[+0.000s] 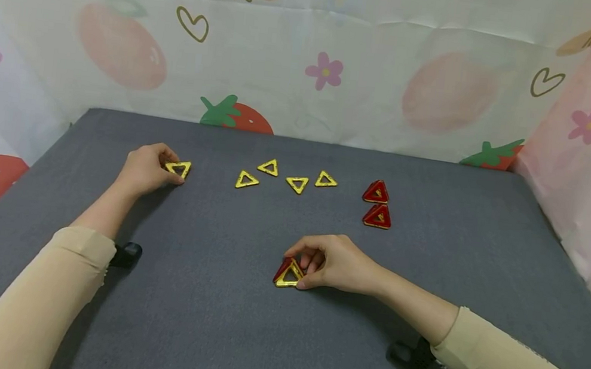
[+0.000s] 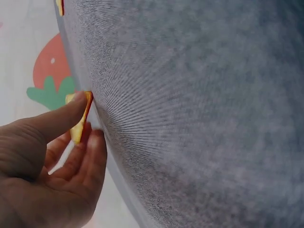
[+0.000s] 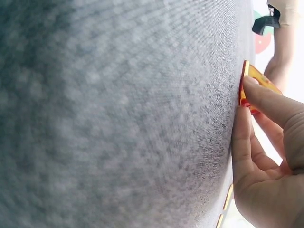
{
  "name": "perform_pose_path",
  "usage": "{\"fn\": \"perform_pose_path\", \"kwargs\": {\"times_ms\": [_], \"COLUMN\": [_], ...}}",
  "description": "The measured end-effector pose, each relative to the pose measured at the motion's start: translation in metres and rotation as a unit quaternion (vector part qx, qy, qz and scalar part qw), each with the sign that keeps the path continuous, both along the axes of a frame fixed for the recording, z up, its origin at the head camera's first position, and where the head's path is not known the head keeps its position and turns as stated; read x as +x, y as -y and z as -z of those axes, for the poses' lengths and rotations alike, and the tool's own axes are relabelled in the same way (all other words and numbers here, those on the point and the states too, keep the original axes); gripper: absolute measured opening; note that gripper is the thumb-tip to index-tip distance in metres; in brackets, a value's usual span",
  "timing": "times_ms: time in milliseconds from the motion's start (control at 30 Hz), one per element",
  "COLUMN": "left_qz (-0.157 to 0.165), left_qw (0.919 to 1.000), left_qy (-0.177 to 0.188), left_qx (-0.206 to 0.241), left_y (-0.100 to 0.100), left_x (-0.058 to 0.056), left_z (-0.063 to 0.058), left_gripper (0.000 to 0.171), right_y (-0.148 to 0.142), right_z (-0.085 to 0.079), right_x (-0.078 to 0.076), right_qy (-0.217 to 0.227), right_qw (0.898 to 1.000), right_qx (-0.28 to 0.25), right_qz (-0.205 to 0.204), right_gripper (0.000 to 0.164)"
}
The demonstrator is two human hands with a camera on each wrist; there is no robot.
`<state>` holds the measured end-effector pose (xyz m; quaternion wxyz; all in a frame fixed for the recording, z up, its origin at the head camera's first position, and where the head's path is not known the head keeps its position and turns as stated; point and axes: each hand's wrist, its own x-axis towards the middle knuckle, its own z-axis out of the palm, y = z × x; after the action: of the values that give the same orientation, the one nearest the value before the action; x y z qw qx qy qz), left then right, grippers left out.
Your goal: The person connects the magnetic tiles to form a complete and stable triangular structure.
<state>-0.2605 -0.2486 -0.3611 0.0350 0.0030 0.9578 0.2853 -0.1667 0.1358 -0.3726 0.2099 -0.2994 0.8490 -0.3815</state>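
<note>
On the left side of the table, my left hand [image 1: 144, 170] pinches a yellow triangular magnetic tile [image 1: 185, 170] between thumb and fingers. The left wrist view shows the thumb on this tile [image 2: 77, 131], which has a reddish edge. Nearer the front middle, my right hand [image 1: 340, 266] pinches a triangular piece with a yellow-framed face [image 1: 285, 284] and a red face [image 1: 281, 269] set at an angle to it. In the right wrist view the piece [image 3: 260, 78] stands tilted at the tabletop, with thumb and fingertips at its corner.
Several yellow triangular tiles, one of them near the middle [image 1: 289, 179], lie spread out toward the back of the table [image 1: 177, 328]. To their right, two red triangular pieces sit one behind the other, a rear one [image 1: 370, 197] and a front one [image 1: 372, 223]. A printed curtain [image 1: 369, 96] hangs behind.
</note>
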Motion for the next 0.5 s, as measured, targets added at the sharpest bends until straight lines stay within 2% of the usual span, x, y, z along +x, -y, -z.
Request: {"fn": "perform_pose_path", "kwargs": {"times_ms": [167, 300, 500], "left_qz": [-0.011, -0.012, 0.003], "left_qw": [0.9995, 0.9984, 0.9951], "left_qy": [-0.015, -0.030, -0.053], "left_qx": [0.026, 0.046, 0.083], "left_y": [-0.003, -0.005, -0.011], "left_x": [0.002, 0.004, 0.012], "left_z": [0.000, -0.001, -0.004], "left_gripper": [0.030, 0.027, 0.027], "right_y": [0.000, -0.001, -0.001], "right_z": [0.000, 0.000, 0.000], "right_x": [0.000, 0.000, 0.000], "right_qy": [-0.001, -0.001, -0.002], "right_qw": [1.000, 1.000, 1.000], "right_qx": [-0.002, -0.002, -0.001], "right_qz": [-0.001, 0.000, -0.003], "right_gripper": [0.042, 0.042, 0.042]}}
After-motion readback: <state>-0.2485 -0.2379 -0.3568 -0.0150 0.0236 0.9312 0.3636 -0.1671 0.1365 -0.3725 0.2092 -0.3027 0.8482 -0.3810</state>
